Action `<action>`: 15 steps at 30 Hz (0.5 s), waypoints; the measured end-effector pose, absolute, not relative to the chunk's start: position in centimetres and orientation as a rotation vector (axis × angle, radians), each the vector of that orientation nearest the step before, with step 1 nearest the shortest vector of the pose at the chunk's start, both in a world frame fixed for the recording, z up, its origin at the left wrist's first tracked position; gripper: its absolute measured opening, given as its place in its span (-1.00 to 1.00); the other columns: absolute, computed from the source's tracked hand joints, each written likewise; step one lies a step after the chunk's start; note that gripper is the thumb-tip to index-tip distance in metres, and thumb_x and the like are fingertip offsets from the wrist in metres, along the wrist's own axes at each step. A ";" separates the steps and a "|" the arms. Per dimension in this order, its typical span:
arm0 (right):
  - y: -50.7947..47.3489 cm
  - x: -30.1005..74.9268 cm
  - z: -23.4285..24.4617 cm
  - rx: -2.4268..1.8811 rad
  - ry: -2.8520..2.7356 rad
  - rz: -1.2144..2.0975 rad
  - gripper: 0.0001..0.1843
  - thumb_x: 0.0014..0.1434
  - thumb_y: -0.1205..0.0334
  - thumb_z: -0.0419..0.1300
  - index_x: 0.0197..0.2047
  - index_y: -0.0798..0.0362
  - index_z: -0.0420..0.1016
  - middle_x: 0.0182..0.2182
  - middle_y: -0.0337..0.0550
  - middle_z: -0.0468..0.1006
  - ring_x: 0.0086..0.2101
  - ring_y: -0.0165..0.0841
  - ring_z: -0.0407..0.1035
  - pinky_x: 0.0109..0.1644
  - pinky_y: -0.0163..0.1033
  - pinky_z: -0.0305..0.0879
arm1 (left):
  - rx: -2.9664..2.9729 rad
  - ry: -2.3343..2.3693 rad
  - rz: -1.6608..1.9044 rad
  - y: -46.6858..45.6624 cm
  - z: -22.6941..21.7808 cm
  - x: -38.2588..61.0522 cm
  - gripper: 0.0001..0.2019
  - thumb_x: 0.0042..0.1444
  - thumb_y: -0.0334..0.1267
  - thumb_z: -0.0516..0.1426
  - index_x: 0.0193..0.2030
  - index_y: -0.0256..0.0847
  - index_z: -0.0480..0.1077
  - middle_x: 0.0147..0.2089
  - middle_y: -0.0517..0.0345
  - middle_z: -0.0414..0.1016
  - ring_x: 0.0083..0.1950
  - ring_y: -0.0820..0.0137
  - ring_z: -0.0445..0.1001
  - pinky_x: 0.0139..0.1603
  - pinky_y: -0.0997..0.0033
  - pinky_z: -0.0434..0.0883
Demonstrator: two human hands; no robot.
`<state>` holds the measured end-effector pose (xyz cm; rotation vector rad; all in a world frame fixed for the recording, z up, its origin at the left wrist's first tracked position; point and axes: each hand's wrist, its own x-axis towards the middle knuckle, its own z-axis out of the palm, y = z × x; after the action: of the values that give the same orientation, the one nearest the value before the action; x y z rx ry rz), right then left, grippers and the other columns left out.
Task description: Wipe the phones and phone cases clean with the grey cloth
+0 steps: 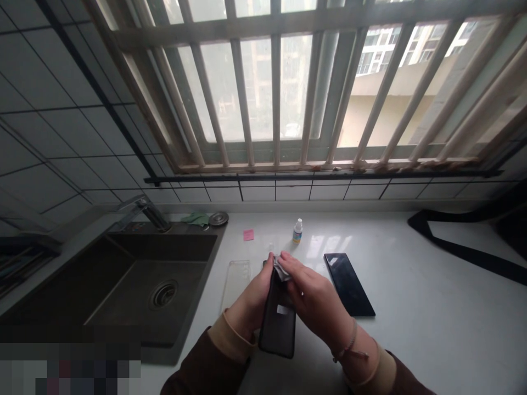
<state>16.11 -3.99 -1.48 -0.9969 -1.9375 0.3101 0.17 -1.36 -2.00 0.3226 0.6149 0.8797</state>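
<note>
My left hand [254, 299] is wrapped round the side of a black phone [276, 329], which is tilted above the counter. A small white reflection or label shows on its dark face. With bent fingers, my right hand [310, 288] presses a small crumpled white cloth or wipe [282, 271] against the phone's upper end. A clear phone case [236, 280] lies on the counter, partly behind my left hand. To the right of my right hand lies a flat, glossy black device [349, 285]. Beyond my hands stands a small white-capped bottle [297, 232] with a colourful label.
A dark sink [193, 307] with a faucet [152, 211] is set into the white counter [432, 329] at left. Near it lie a green cloth [196, 219], a metal drain strainer [218, 219] and a pink note [248, 235]. A black strap [436, 236] lies at right.
</note>
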 end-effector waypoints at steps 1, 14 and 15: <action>-4.1 15.8 -1.6 -0.949 -1.999 0.298 -0.38 0.35 0.49 0.05 0.42 0.04 0.43 0.36 -0.01 0.48 0.36 -0.17 0.37 0.47 0.02 0.34 | 0.309 0.593 0.892 -1.2 -2.0 0.2 -0.50 0.45 0.12 0.08 0.13 -0.31 0.55 -0.20 -0.12 0.68 -0.18 0.15 0.69 -0.01 0.19 0.60; -5.9 14.8 0.2 -0.363 -2.255 0.457 -0.39 0.10 0.47 0.13 0.23 0.07 0.55 0.20 -0.09 0.65 0.30 -0.27 0.43 0.59 -0.06 0.06 | 0.244 0.796 0.961 -0.1 0.5 -2.6 -0.24 0.43 0.28 -0.09 0.11 -0.49 0.53 -0.29 -0.16 0.62 -0.41 0.27 0.58 -0.36 0.32 0.56; -5.9 14.7 0.1 -0.346 -2.246 0.434 -0.39 0.08 0.47 0.14 0.21 0.07 0.55 0.17 -0.09 0.67 0.29 -0.26 0.45 0.59 -0.05 0.04 | 0.242 0.795 0.977 0.0 0.7 -2.8 -0.25 0.43 0.27 -0.10 0.12 -0.49 0.53 -0.30 -0.15 0.61 -0.40 0.26 0.59 -0.36 0.32 0.56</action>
<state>14.74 -5.93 0.15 -0.3463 -2.2460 0.4337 -2.84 -0.04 0.67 0.2419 0.7946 0.9772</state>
